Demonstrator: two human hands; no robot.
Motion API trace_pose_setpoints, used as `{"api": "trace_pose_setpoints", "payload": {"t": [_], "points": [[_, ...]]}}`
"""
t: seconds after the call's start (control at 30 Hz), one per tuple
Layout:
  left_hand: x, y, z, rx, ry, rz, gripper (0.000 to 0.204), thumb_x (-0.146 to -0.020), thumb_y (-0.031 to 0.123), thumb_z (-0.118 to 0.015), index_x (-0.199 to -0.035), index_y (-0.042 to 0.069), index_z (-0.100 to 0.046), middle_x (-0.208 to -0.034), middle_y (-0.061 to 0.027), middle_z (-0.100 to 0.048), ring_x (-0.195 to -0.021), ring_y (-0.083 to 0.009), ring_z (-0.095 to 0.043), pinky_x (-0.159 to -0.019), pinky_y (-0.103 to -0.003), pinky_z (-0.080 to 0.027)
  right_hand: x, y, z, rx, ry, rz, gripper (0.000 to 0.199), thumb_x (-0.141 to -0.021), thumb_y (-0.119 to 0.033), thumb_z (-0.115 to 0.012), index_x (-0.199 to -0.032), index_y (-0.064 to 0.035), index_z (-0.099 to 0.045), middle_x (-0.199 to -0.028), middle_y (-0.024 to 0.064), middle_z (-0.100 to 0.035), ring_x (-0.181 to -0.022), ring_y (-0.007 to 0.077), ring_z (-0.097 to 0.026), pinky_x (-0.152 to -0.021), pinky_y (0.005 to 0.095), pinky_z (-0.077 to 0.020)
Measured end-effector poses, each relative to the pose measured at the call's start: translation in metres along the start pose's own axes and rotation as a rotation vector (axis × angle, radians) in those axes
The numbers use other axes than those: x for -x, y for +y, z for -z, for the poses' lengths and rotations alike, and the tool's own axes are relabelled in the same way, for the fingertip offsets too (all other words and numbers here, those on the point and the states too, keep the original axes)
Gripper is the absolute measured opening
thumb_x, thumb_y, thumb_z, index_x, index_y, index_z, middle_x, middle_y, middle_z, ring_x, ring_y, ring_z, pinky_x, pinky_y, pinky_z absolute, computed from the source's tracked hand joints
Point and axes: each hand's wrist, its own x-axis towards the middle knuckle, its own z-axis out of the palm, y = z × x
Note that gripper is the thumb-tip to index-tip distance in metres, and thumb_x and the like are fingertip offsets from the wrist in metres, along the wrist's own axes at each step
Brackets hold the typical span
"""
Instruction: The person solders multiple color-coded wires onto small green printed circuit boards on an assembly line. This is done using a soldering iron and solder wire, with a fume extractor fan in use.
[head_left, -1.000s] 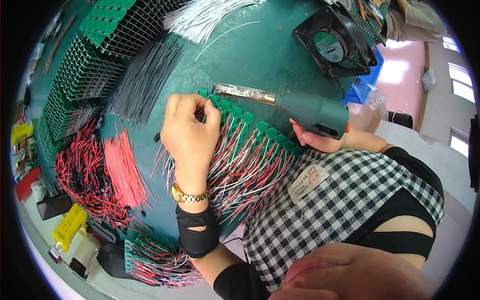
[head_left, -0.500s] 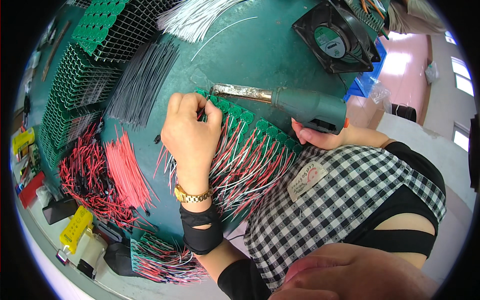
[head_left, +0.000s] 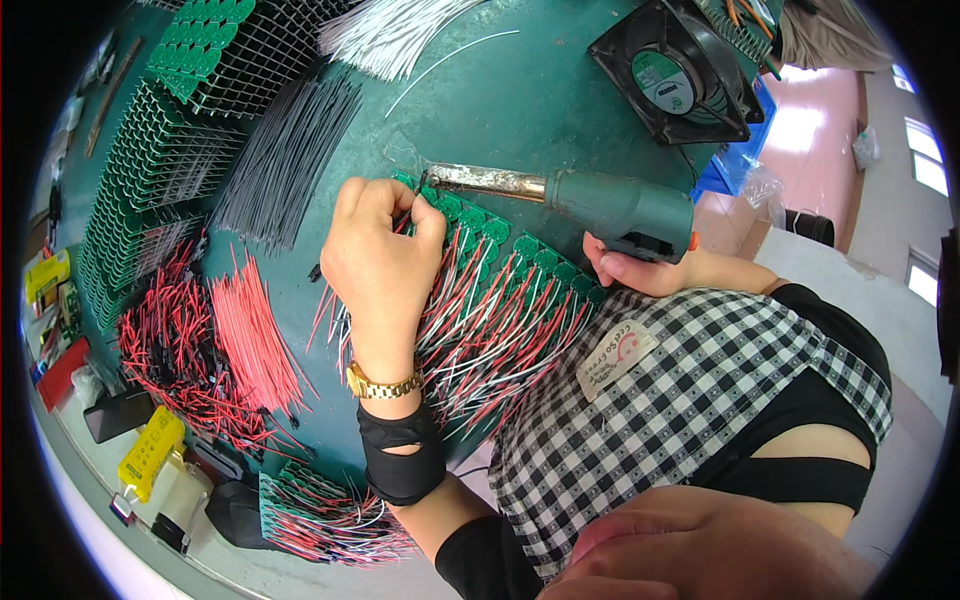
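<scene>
My left hand (head_left: 378,245) is closed in a pinch at the far left end of a row of round green circuit boards (head_left: 470,212). A thin black wire (head_left: 421,184) stands up at its fingertips, beside the nozzle. Red and white wires (head_left: 500,335) trail from the boards toward me. The dark green heat gun (head_left: 610,215) has a scorched metal nozzle pointing left, its tip beside that wire. Closed beneath the gun's body is my right hand (head_left: 640,270), partly hidden by it; the gun appears to rest in its grip.
Dark wires (head_left: 290,165), white wires (head_left: 385,35) and red wires (head_left: 260,335) lie in bundles. Stacked green board panels (head_left: 150,180) stand at left. A black fan (head_left: 675,80) is at the far right. More wired boards (head_left: 320,510) sit at the near left edge.
My left hand has shifted very slightly away from me, and more of the black wire shows above its fingertips. The heat gun and right hand stay nearly in place.
</scene>
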Motion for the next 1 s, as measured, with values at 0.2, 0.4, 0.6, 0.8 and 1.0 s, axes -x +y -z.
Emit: {"api": "trace_pose_setpoints", "payload": {"t": [0.2,0.4,0.6,0.8,1.0], "points": [[0.001,0.000,0.002,0.030,0.012,-0.012,0.008,-0.069,0.004,-0.067,-0.070,0.003,-0.058,-0.068,-0.0068,-0.054,-0.060,-0.0204,-0.056,-0.057,-0.030,-0.045,0.006,-0.001,-0.010,-0.197,0.164,0.022,0.039,-0.088,-0.023,-0.058,-0.118,-0.0025,-0.046,-0.077,0.0074,-0.055,-0.060,0.0141,-0.054,-0.053,0.0252,-0.0439],[0.006,0.002,0.003,0.034,0.027,-0.039,0.008,-0.069,0.005,-0.067,-0.070,0.003,-0.059,-0.069,-0.0068,-0.054,-0.060,-0.0204,-0.056,-0.057,-0.030,-0.045,0.010,0.005,-0.012,-0.282,0.194,0.038,0.042,-0.087,-0.028,-0.059,-0.116,-0.0004,-0.046,-0.074,0.0082,-0.054,-0.057,0.0144,-0.053,-0.051,0.0262,-0.0450],[0.010,-0.005,0.002,0.035,0.081,-0.093,0.007,-0.070,0.007,-0.064,-0.070,0.006,-0.058,-0.068,-0.0071,-0.054,-0.060,-0.0225,-0.057,-0.055,-0.032,-0.046,0.005,0.012,-0.016,-0.477,0.203,0.099,0.036,-0.088,-0.022,-0.057,-0.115,-0.0003,-0.047,-0.074,0.0096,-0.055,-0.054,0.0154,-0.054,-0.050,0.0266,-0.0454],[0.008,0.006,0.032,-0.026,-0.054,-0.061,0.012,-0.069,0.005,-0.063,-0.078,0.006,-0.056,-0.085,-0.0118,-0.056,-0.071,-0.0308,-0.058,-0.059,-0.038,-0.048,-0.005,0.020,-0.017,-0.640,0.217,0.213,0.032,-0.089,-0.017,-0.053,-0.115,-0.0004,-0.046,-0.073,0.0116,-0.053,-0.053,0.0176,-0.055,-0.051,0.0270,-0.0466],[0.053,0.079,0.166,0.608,0.777,-0.371,0.041,-0.064,0.014,-0.071,-0.096,-0.006,-0.056,-0.096,-0.0143,-0.051,-0.070,-0.0190,-0.046,-0.058,-0.031,-0.039,-0.007,0.027,-0.008,-0.644,0.169,0.257,0.036,-0.088,-0.019,-0.053,-0.117,-0.0003,-0.043,-0.075,0.0107,-0.053,-0.055,0.0173,-0.055,-0.053,0.0287,-0.0468]]}}
